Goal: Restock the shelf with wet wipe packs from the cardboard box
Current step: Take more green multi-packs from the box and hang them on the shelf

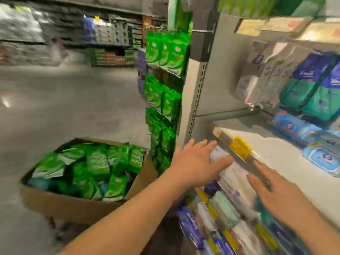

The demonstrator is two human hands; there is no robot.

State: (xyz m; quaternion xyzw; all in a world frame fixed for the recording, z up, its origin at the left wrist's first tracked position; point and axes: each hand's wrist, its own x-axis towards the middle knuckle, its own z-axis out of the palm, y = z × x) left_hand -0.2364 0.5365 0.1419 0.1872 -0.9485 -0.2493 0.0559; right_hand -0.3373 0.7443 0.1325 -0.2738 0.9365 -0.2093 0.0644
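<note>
An open cardboard box point(70, 205) stands on the floor at lower left, filled with several green wet wipe packs point(95, 162). My left hand point(196, 162) reaches to the shelf edge with straight fingers, touching a white pack point(219, 155) on the lower shelf. Further right, my right hand point(276, 192) hovers flat over white packs point(237, 179) in the same row, fingers spread. Above them a white shelf point(257, 144) is largely bare, with blue wipe packs point(322, 159) at its right. The frame is blurred.
Green packs point(165, 52) hang on the end of the shelving unit, left of the grey upright point(196, 100). Blue and teal bags point(316, 89) stand at the shelf's back. A yellow price tag point(240, 147) sits on the shelf rail. Grey aisle floor point(64, 107) stretches left.
</note>
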